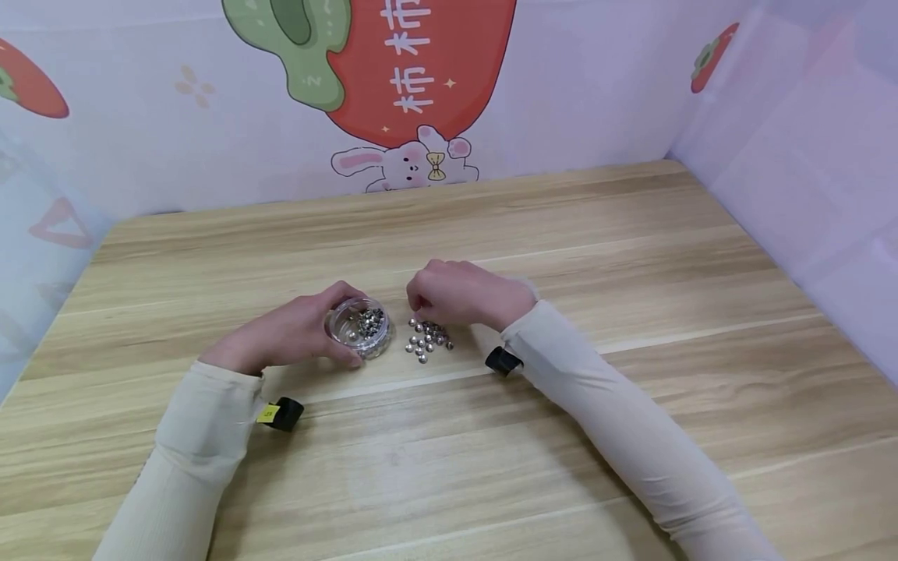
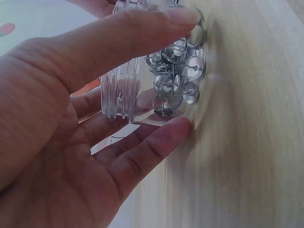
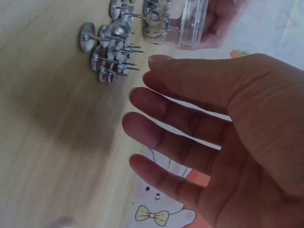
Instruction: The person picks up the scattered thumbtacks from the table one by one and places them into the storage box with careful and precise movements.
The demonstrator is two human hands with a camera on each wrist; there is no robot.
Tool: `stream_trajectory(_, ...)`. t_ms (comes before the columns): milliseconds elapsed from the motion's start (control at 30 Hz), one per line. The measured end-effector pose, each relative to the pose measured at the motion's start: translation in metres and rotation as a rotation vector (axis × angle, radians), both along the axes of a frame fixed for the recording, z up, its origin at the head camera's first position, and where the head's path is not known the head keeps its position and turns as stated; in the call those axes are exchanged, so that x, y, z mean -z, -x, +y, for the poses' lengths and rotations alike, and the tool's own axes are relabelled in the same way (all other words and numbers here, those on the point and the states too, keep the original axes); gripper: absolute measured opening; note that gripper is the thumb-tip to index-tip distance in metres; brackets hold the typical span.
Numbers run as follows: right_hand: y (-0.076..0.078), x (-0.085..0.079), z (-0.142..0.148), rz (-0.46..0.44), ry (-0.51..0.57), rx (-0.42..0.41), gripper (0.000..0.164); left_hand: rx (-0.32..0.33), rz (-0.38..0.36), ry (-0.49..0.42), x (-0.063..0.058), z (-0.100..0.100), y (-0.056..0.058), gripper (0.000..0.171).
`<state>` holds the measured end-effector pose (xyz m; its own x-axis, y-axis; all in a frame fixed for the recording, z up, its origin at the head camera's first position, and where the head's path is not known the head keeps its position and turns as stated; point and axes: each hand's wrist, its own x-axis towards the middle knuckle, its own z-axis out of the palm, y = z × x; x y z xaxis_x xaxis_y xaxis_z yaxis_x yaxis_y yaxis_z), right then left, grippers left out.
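My left hand (image 1: pixel 300 327) grips a clear plastic jar (image 2: pixel 116 97) with a threaded neck, thumb on one side and fingers round the other. Silver thumbtacks (image 2: pixel 164 85) lie in the bottom of the jar, which stands upright on the table. To the right of the jar is a loose pile of thumbtacks (image 1: pixel 429 347), most with their pins pointing up. Just over the far side of this pile is my right hand (image 1: pixel 468 294). In the right wrist view its thumb and index fingertips are close together beside the pins, the other fingers loosely extended, and no tack shows between them.
The wood-grain table (image 1: pixel 491 467) extends on all sides of the hands. Behind it hangs a pale cloth (image 1: pixel 561 101) printed with a red fruit and a rabbit. Black straps (image 1: pixel 286 414) sit at both wrists, below light sleeves.
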<state>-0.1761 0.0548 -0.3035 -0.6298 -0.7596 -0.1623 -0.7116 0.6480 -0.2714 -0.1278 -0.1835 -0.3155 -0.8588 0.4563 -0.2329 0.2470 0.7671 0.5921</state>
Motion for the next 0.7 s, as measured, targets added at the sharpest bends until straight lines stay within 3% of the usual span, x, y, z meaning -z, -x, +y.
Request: stream_trajectory(700, 0.0, 0.0094, -0.0045, 0.088, -0.01, -0.006, 0.021, -0.001, -0.01, 0.004, -0.0028, -0.0001, -0.0004, 0.076)
